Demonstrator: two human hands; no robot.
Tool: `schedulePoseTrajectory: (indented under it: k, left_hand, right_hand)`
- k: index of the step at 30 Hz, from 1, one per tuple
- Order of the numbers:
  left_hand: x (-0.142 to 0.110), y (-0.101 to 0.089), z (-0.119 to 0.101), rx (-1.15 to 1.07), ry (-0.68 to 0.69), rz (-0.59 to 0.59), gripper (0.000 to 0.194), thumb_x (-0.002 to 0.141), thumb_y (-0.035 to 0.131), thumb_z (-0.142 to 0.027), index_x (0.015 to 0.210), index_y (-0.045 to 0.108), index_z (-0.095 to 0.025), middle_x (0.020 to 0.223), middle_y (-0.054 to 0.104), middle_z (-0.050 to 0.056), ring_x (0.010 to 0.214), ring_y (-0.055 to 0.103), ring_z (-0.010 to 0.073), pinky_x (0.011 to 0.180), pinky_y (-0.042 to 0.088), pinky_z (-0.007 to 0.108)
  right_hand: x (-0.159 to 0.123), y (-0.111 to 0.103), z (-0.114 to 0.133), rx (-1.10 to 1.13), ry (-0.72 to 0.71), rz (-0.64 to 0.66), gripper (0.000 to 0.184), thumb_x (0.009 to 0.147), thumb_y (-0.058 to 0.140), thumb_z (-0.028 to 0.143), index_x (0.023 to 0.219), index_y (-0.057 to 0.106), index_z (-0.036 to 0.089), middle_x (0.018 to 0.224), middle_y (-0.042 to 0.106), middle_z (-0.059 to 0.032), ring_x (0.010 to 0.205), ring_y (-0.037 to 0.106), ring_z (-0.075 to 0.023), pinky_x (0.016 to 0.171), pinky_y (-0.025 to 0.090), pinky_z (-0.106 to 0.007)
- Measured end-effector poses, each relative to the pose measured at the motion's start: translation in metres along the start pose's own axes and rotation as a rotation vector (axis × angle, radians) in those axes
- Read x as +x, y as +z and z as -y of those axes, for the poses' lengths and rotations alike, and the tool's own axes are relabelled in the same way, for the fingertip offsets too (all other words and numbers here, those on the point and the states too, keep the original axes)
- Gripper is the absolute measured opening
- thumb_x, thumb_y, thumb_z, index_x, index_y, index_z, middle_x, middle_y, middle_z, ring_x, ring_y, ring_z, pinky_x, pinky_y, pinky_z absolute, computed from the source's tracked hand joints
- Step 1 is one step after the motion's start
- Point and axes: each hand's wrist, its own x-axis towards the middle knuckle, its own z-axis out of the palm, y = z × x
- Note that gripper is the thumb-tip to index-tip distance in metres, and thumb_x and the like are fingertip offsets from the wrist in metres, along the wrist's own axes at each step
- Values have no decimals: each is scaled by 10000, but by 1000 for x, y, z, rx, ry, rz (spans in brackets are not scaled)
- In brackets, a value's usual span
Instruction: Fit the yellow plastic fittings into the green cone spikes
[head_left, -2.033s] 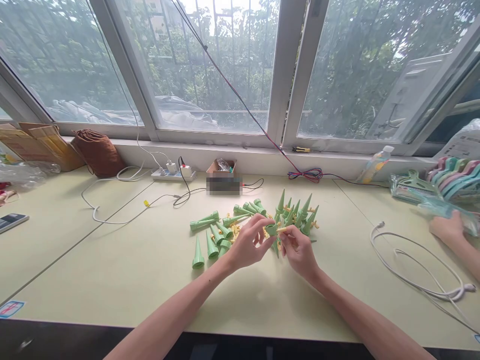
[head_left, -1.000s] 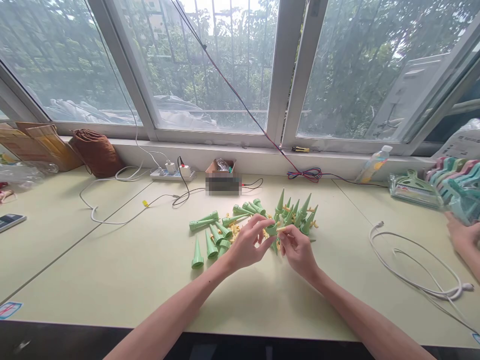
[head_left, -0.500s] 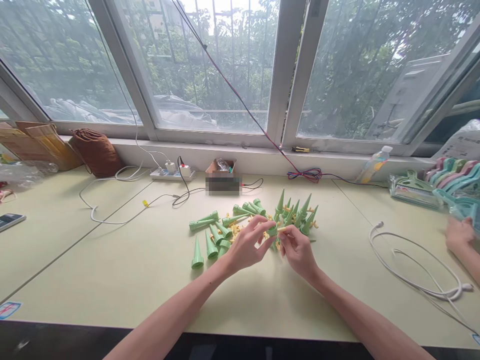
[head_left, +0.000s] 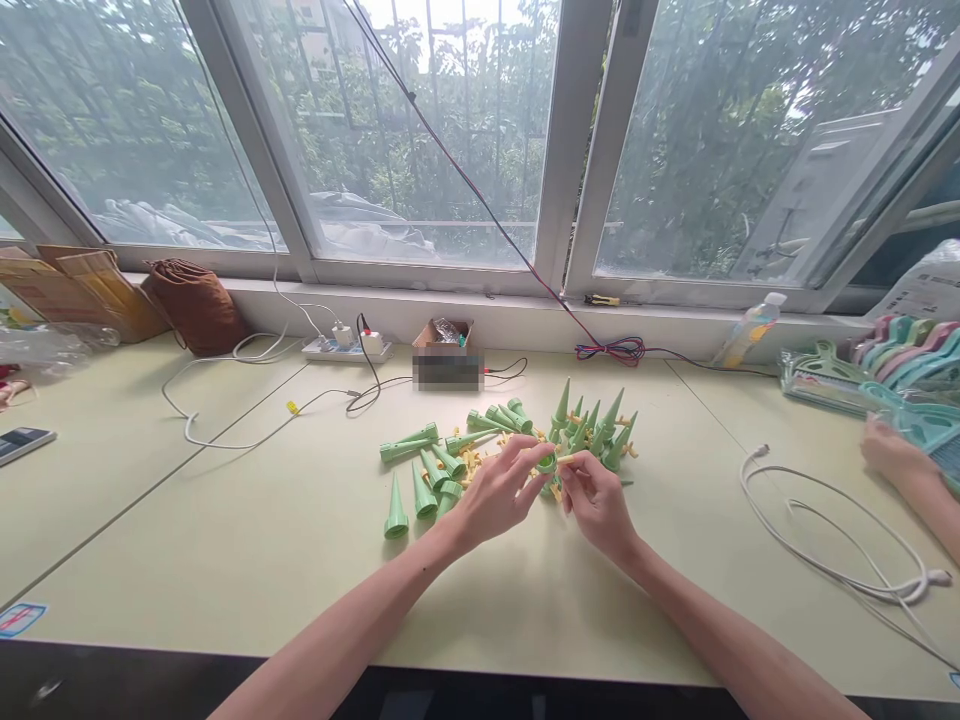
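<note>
Between its thumb and fingers my left hand [head_left: 501, 492] grips a green plastic plant-watering spike [head_left: 547, 463], its round open end showing. My right hand [head_left: 595, 497] pinches a small yellow valve [head_left: 566, 460] against the spike's side; how far it sits in the spike is hidden by the fingers. Left of my hands lie several loose green spikes [head_left: 422, 490], some standing on their wide ends. Small yellow valves [head_left: 471, 460] are heaped behind my left hand. Behind my right hand stands a cluster of green spikes with yellow valves attached [head_left: 606, 420].
A white cable [head_left: 832, 570] lies coiled on the right. Another person's hand [head_left: 896, 450] holds light-blue plastic hangers [head_left: 911, 420] at the right edge. At the back are a power strip [head_left: 346, 348], a small cardboard box [head_left: 444, 335], a brown bag [head_left: 196, 305] and a bottle [head_left: 754, 330].
My hands have barely moved; the spike is turned slightly so its round opening shows more. At the right edge, the other person's hand has shifted left with the hangers.
</note>
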Motion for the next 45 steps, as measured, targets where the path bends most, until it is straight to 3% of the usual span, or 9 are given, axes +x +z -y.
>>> schedulePoseTrajectory:
  k: [10, 15, 21, 25, 28, 33, 38, 45]
  left_hand:
    - [-2, 2, 2, -193, -127, -28, 416, 938, 584, -285, 1309, 407, -222, 1071, 568, 66, 558, 519, 43, 493, 435, 191]
    - [3, -2, -4, -290, -166, -92, 317, 1000, 442, -366, 1271, 447, -201, 1035, 585, 68, 546, 493, 53, 497, 429, 204]
    - [11, -6, -10, -497, -519, -172, 334, 1023, 340, -441, 1096, 535, -180, 767, 556, -16, 454, 415, 54, 465, 392, 206]
    - [16, -9, -12, -682, -715, -71, 394, 992, 386, -511, 971, 570, -163, 525, 520, -53, 380, 382, 67, 394, 316, 188]
    - [18, -9, -12, -841, -785, 37, 429, 956, 434, -561, 927, 555, -151, 465, 560, -38, 312, 341, 61, 340, 243, 179]
    - [18, -7, -12, -1008, -826, 157, 504, 925, 442, -633, 705, 423, -180, 503, 645, 47, 278, 387, 62, 314, 234, 174]
    - [17, -6, -11, -1075, -805, 184, 536, 923, 449, -633, 713, 503, -142, 634, 708, 110, 312, 497, 93, 308, 309, 191]
    - [17, -7, -11, -1071, -781, 163, 509, 929, 473, -602, 754, 543, -130, 676, 715, 105, 371, 558, 106, 346, 354, 194]
  right_hand:
    - [-2, 3, 4, 11, -18, -5, 185, 999, 475, 363, 920, 547, 211, 553, 466, 60, 441, 466, -113, 456, 400, -247]
    - [-2, 3, 0, 9, -16, -16, 172, 1004, 474, 352, 946, 553, 210, 577, 471, 55, 452, 477, -110, 453, 405, -244]
    - [-3, 4, -3, 4, -40, -38, 192, 1011, 461, 368, 948, 552, 212, 592, 456, 55, 445, 480, -107, 440, 411, -245]
    - [-3, 4, -2, 1, -54, -55, 196, 1018, 443, 373, 943, 537, 217, 576, 445, 61, 433, 469, -104, 431, 393, -242]
    - [-3, 4, -2, 2, -60, -52, 189, 1021, 436, 363, 939, 530, 221, 587, 448, 60, 431, 467, -98, 430, 385, -237]
    - [-4, 3, -4, -7, -46, -33, 189, 1021, 434, 363, 943, 529, 219, 611, 465, 50, 445, 474, -100, 431, 389, -237]
    - [-5, 4, -5, -2, -36, -18, 193, 1017, 438, 368, 939, 529, 216, 636, 475, 44, 449, 471, -96, 435, 391, -234]
    - [-5, 3, -6, -3, -23, -8, 212, 1018, 432, 391, 923, 512, 219, 604, 461, 53, 442, 463, -102, 443, 388, -239]
